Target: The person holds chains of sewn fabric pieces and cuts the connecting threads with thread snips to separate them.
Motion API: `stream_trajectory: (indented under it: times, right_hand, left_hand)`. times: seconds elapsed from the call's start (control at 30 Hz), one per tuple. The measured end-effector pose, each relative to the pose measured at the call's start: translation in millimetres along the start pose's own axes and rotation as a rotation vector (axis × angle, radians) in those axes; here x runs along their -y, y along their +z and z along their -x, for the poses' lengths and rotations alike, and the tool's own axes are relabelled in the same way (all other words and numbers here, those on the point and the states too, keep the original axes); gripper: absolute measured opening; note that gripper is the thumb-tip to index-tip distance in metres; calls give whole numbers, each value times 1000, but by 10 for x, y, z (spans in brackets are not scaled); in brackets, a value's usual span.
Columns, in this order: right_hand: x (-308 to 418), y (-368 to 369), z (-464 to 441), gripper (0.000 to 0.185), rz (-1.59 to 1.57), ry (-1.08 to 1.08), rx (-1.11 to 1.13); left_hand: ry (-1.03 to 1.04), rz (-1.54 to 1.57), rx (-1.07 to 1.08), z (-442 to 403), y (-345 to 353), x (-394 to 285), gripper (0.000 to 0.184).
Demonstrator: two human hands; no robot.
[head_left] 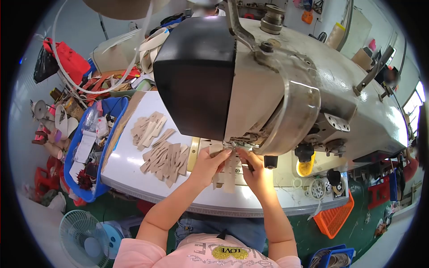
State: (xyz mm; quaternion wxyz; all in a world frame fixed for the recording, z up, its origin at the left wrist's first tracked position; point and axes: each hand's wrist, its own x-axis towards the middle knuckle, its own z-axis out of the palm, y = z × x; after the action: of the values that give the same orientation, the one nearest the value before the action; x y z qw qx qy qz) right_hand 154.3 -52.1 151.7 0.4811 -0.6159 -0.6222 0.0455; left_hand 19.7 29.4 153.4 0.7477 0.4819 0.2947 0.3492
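Note:
A large sewing machine (286, 76) with a black end cover fills the upper middle. Under its needle area, a pale beige strip (229, 174) hangs toward the table's front edge. My left hand (210, 164) pinches the strip's upper part from the left, thumb near the needle area. From the right, my right hand (252, 166) has its fingertips close to the same strip, thumb and fingers curled; its exact hold is partly hidden. Left of the machine, many small beige pieces (167, 158) lie in overlapping piles on the white table (129, 167).
A blue basket (99, 190) of odds and ends stands at the table's left. White bobbins (317, 188) and a yellow object (306, 166) lie at the right. Below are an orange basket (334, 219) and a fan (85, 239). A person (209, 11) sits behind the machine.

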Motion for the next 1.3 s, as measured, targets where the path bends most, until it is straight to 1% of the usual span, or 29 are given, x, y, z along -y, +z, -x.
stream_trajectory:
  times: [0.07,0.2,0.3,0.37,0.5,0.67,0.8,0.9,1.0,1.1,1.2,1.27,1.3]
  right_hand:
    - [28,-23,-7,45,-33,58,30]
    - [-19,2,8,47,-11,40,20]
    - [1,-17,9,47,-11,39,28]
    - [-27,-6,20,47,-10,14,17]
    - [-28,5,26,46,-44,43,14]
    - [-39,7,30,46,-63,73,30]
    - [-7,-15,13,46,-27,36,22]
    - [2,-21,-10,45,11,-7,5]
    - [0,-14,-12,45,16,-26,-19]
    - [4,-21,-6,44,-26,-12,-12]
    - [62,-42,28,44,-103,-3,0]
    - [264,-81,23,44,-146,12,29]
    - [312,-71,14,44,-88,-33,29]
  left_hand:
    - [-3,20,-8,-15,7,-4,13]
    - [29,-15,-60,29,71,-44,14]
    - [72,-72,-61,99,41,80,14]
    - [50,-105,-47,186,22,108,13]
    - [-4,-192,-45,301,23,50,14]
    - [41,-179,-28,200,-13,61,15]
    - [85,-135,-17,75,-4,-24,14]
    - [72,-127,-52,-39,-15,-61,11]
    - [132,-211,-20,-116,-17,-127,10]
    - [70,-100,48,-68,-48,-68,24]
    - [-16,129,332,128,-69,8,47]
    - [-102,201,346,215,-29,71,58]
    - [-145,238,350,255,-21,98,64]
